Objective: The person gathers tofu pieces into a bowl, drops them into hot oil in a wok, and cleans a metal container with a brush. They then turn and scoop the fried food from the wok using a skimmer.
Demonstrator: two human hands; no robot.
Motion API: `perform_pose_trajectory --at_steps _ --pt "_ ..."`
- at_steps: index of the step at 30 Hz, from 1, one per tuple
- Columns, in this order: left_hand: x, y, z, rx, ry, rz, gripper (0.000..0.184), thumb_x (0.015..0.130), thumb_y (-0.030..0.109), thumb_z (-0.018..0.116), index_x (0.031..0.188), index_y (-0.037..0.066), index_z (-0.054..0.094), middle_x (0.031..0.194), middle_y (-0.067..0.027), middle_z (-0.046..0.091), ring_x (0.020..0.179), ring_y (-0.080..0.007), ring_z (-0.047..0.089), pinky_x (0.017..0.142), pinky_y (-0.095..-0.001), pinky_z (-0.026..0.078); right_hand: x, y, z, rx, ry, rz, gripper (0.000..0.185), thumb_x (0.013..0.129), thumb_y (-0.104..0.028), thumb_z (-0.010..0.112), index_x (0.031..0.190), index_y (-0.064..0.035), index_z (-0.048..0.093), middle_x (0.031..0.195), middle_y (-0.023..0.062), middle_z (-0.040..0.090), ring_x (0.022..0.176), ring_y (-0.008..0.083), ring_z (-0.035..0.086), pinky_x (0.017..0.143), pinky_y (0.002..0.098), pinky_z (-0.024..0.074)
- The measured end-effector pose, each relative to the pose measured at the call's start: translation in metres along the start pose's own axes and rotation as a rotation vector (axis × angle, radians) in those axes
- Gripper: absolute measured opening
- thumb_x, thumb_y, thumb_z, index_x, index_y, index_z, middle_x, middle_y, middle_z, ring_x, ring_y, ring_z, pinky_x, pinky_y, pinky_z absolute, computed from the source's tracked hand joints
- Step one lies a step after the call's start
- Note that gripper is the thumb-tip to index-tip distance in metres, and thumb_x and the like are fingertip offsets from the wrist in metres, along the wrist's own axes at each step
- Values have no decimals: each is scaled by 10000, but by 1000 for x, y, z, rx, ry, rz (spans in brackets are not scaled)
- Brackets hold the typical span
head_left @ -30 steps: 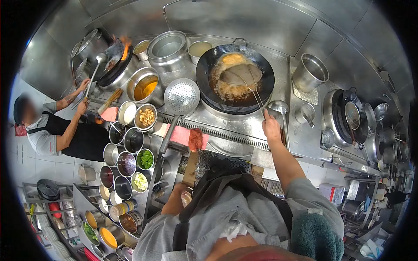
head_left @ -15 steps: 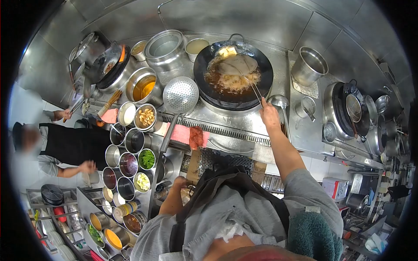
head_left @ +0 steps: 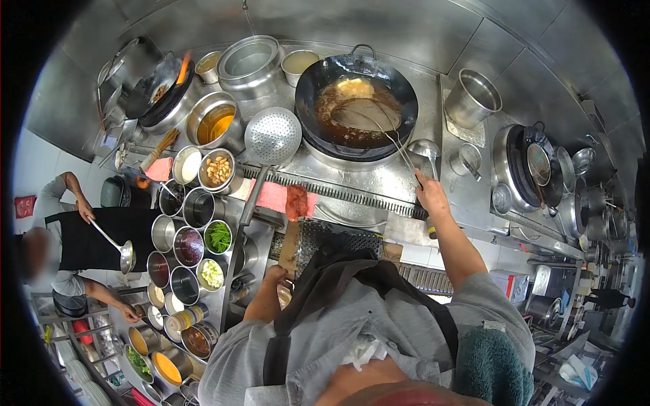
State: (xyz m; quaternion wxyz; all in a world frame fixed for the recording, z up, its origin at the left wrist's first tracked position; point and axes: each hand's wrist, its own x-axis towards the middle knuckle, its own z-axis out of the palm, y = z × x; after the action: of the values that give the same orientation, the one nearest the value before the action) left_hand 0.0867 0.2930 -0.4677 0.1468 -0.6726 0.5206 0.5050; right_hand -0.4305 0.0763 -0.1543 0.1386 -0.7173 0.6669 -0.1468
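My right hand (head_left: 431, 194) is closed around the long handle of a wire strainer (head_left: 365, 115). Its round mesh rests in bubbling brown oil (head_left: 338, 135) inside a large black wok (head_left: 308, 101). A pale yellow piece of food (head_left: 356, 86) floats at the oil's far side. Low beside my apron, my left hand (head_left: 273, 276) has curled fingers, next to a partly hidden metal object (head_left: 284, 294). What it grips I cannot make out. A steel ladle (head_left: 424, 149) lies on the stove just right of the wok.
A perforated skimmer (head_left: 273, 135) rests left of the wok. Steel pots of ingredients, including green pieces (head_left: 218, 236), fill the left side. A co-worker at left holds a ladle (head_left: 126, 257); their other hand (head_left: 130, 312) is near the pots. A tall pot (head_left: 472, 101) stands right.
The strainer has shifted slightly in the oil, and the yellow food looks lower and more submerged. The co-worker has moved and now shows a ladle. My view has shifted slightly.
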Motion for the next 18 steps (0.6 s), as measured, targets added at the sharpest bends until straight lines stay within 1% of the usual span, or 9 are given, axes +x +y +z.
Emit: perform_pose_trajectory --at_steps 2,3,5,6,8,11,15,17,18 --pt "-3 5 -5 400 16 322 291 822 273 517 874 28 665 765 -125 681 657 -208 675 620 -341 537 -4 0 -1 5 -3 -25 519 739 -70 567 1256 -77 524 999 222 616 904 379 593 843 433 462" --pt "-1 11 -6 397 9 319 291 822 273 517 874 28 665 765 -125 681 657 -208 675 620 -341 537 -5 -1 -4 10 -23 -24 514 744 -77 567 1256 -84 526 997 223 617 905 379 592 841 432 462" --pt "2 21 -8 -18 -91 -73 267 829 267 515 876 52 667 797 -120 682 709 -229 676 649 -353 535 -2 -3 -8 18 -47 -19 509 748 -84 567 1256 -91 528 995 224 617 907 379 591 839 432 462" --pt "9 13 -3 -16 -94 -76 267 829 267 515 876 52 667 797 -120 682 709 -229 676 649 -353 535 2 -1 -10 -6 -50 -7 505 751 -91 567 1255 -95 529 985 228 617 910 383 588 840 434 460" --pt "39 -8 11 -26 117 134 238 829 265 530 878 76 665 843 -119 679 777 -247 669 684 -373 530 11 -5 -19 -67 -77 22 488 768 -90 531 1256 -107 531 965 232 623 913 383 591 856 449 460" --pt "50 -20 9 86 51 321 212 829 255 546 899 93 663 879 -130 670 836 -271 654 729 -387 524 29 -8 -28 -129 -96 26 483 777 -96 523 1258 -143 531 972 235 620 931 385 588 863 454 459" --pt "31 -6 6 32 41 283 205 833 213 546 912 52 645 847 -140 668 760 -270 665 652 -397 539 40 -4 -25 -94 -16 -30 475 765 -112 561 1238 -156 548 890 261 610 880 409 583 817 472 459" --pt "-5 25 -6 -453 32 -220 211 837 187 535 884 6 633 801 -147 664 660 -260 666 544 -397 541 41 -5 -27 -109 -57 -23 469 773 -111 549 1241 -155 547 897 265 609 884 401 588 818 468 461" --pt "-10 24 -7 -455 30 -221 211 837 187 535 884 6 633 801 -147 664 660 -260 666 544 -397 541 40 -2 -25 -110 -59 -23 469 773 -111 549 1241 -155 547 897 265 609 884 401 588 818 468 461"
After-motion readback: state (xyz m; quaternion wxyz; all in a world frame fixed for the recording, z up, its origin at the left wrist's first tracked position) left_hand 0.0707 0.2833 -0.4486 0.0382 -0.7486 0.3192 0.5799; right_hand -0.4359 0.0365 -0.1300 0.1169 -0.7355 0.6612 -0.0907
